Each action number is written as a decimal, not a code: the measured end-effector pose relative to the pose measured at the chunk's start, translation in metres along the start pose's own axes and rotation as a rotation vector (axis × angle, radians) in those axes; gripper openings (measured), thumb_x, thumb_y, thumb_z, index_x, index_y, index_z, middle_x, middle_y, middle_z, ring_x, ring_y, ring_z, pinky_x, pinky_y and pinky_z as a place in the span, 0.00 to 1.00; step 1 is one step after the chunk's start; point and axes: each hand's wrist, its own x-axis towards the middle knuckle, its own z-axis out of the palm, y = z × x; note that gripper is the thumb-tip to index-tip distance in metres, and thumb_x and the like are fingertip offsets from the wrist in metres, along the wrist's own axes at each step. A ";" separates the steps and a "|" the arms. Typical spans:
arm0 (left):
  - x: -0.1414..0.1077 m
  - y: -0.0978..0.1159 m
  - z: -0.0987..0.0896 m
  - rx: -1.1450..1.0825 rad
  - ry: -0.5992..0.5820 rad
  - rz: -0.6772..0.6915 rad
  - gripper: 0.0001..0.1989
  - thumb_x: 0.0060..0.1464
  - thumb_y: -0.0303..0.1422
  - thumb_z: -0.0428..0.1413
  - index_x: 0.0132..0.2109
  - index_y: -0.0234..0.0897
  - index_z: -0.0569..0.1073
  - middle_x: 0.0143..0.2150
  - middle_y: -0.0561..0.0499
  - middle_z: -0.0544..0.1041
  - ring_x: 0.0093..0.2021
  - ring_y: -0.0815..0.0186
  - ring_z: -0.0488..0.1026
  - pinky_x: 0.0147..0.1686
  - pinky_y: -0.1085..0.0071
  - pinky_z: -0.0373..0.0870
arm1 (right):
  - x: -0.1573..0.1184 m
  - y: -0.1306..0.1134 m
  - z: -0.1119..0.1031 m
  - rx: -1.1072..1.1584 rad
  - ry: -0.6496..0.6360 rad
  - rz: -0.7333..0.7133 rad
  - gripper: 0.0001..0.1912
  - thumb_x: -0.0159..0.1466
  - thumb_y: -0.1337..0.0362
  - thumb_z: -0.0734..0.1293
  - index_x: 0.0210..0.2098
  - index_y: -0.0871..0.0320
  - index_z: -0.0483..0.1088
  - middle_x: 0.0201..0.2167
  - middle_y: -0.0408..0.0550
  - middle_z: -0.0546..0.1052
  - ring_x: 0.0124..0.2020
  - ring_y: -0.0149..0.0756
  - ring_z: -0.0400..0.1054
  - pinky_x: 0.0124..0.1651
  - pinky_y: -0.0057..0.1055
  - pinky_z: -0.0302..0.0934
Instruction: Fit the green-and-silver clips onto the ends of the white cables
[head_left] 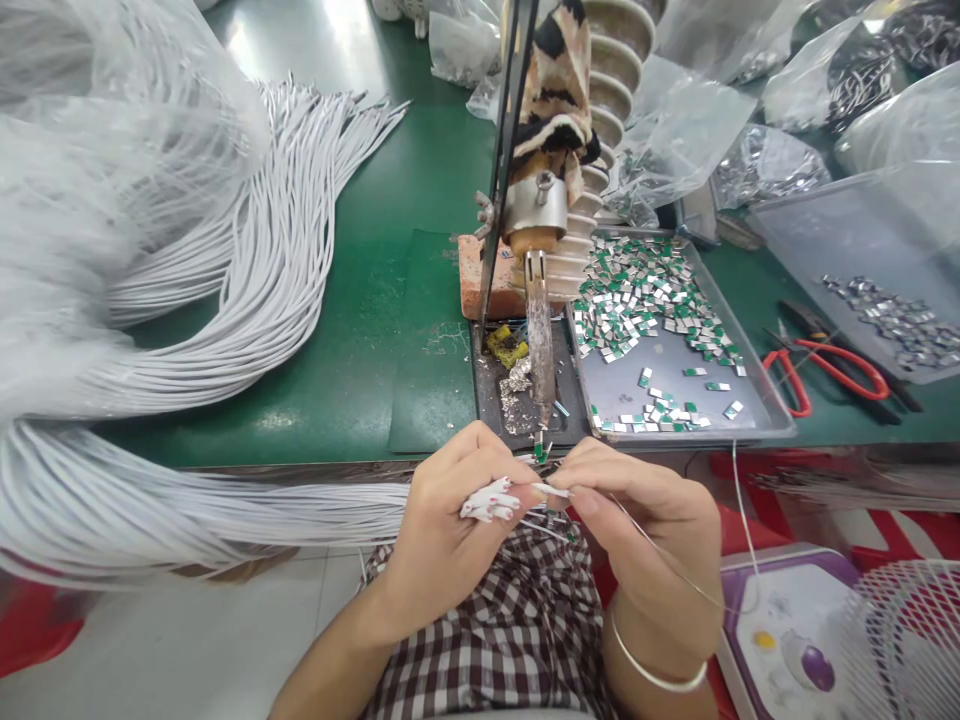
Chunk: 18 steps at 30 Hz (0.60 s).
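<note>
My left hand [454, 515] is closed around a bundle of white cables [491, 500], their cut ends poking out between thumb and fingers. Close beside it, my right hand [649, 515] pinches a thin silvery solder wire [664, 555], which trails down to the right. One white cable end [551, 490] lies between the two hands' fingertips. Just above the fingers, a small green circuit board [539, 450] sits at the tip of a soldering iron [540, 335], clamped pointing down. What exactly holds that board is hidden by my fingers.
More white cables [292, 260] spread over the bench at left, partly under plastic. A tray [757, 425] of small boards stands right of the iron, near a brick [476, 280]. Red-handled pliers [844, 355] and a bin of metal parts [795, 215] lie farther right.
</note>
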 end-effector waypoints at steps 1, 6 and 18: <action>0.001 0.000 0.000 -0.002 0.014 0.007 0.05 0.61 0.25 0.57 0.36 0.37 0.75 0.29 0.53 0.74 0.31 0.69 0.67 0.31 0.74 0.63 | 0.000 0.000 0.000 -0.005 0.005 0.006 0.14 0.64 0.76 0.66 0.38 0.51 0.79 0.28 0.39 0.78 0.30 0.27 0.69 0.33 0.27 0.64; 0.003 -0.001 0.000 -0.008 0.024 -0.005 0.05 0.61 0.24 0.57 0.35 0.36 0.75 0.28 0.54 0.73 0.30 0.70 0.66 0.30 0.74 0.63 | 0.001 0.001 0.000 -0.096 0.028 0.004 0.15 0.63 0.77 0.67 0.42 0.51 0.79 0.31 0.39 0.81 0.31 0.26 0.71 0.34 0.25 0.64; 0.005 -0.012 0.000 -0.041 0.012 -0.022 0.06 0.61 0.26 0.57 0.37 0.38 0.79 0.32 0.51 0.75 0.35 0.68 0.71 0.34 0.74 0.68 | 0.025 0.007 -0.029 -0.603 0.244 0.219 0.10 0.65 0.62 0.63 0.31 0.56 0.75 0.28 0.44 0.78 0.29 0.33 0.69 0.34 0.31 0.60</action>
